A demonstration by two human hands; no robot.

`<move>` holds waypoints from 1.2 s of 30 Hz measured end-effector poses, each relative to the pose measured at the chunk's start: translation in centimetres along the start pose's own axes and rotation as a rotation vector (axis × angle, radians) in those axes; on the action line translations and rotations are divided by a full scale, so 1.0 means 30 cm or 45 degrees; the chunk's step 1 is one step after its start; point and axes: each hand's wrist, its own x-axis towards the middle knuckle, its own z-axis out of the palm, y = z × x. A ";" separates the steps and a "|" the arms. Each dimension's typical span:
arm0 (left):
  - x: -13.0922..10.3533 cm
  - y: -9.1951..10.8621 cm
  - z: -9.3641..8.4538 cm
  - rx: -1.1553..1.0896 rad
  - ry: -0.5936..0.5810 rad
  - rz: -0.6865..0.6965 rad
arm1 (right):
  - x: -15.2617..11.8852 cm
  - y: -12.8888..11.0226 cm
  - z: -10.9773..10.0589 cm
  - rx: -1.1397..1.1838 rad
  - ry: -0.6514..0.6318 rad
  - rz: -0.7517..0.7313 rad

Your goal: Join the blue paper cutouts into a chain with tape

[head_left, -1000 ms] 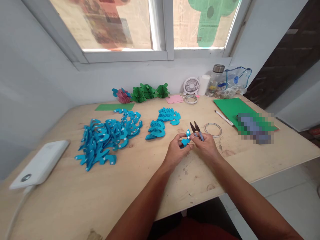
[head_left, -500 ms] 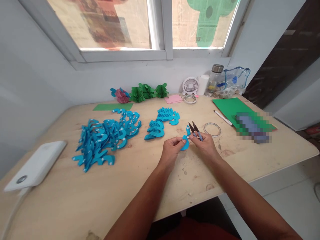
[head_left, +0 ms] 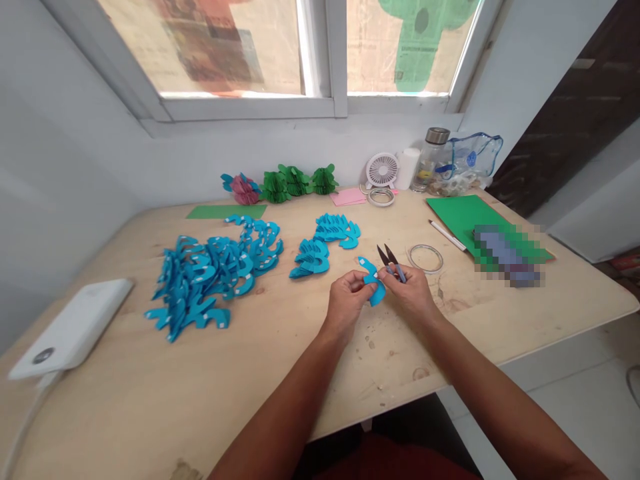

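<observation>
Between thumb and fingers, my left hand (head_left: pixel 350 297) pinches a curved blue paper piece (head_left: pixel 379 295) that carries small white squares. My right hand (head_left: pixel 411 288) is closed around small dark-bladed thread snips (head_left: pixel 393 263), their blades pointing away from me and apart. Its thumb and fingertip also touch the paper piece near a white square. Just beyond my left hand lie two folded blue paper clusters, a nearer one (head_left: pixel 310 259) and a farther one (head_left: pixel 337 230). A large heap of similar blue paper pieces (head_left: pixel 210 273) spreads over the table to the left.
A roll of tape (head_left: pixel 425 259) lies right of my right hand, with a white pen (head_left: pixel 447 235) and green sheets (head_left: pixel 463 213) beyond. Along the wall stand green paper shapes (head_left: pixel 295 181), a small fan (head_left: pixel 383 171) and a bottle (head_left: pixel 430 160). A white power bank (head_left: pixel 85 320) is far left.
The blue paper piece has turned in my fingers, its upper end swinging left and its lower end right. My left hand has shifted slightly to the right. The snips stay in my right hand.
</observation>
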 end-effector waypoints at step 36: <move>-0.002 0.015 -0.007 -0.139 0.040 -0.013 | -0.001 0.010 -0.005 -0.272 0.028 -0.326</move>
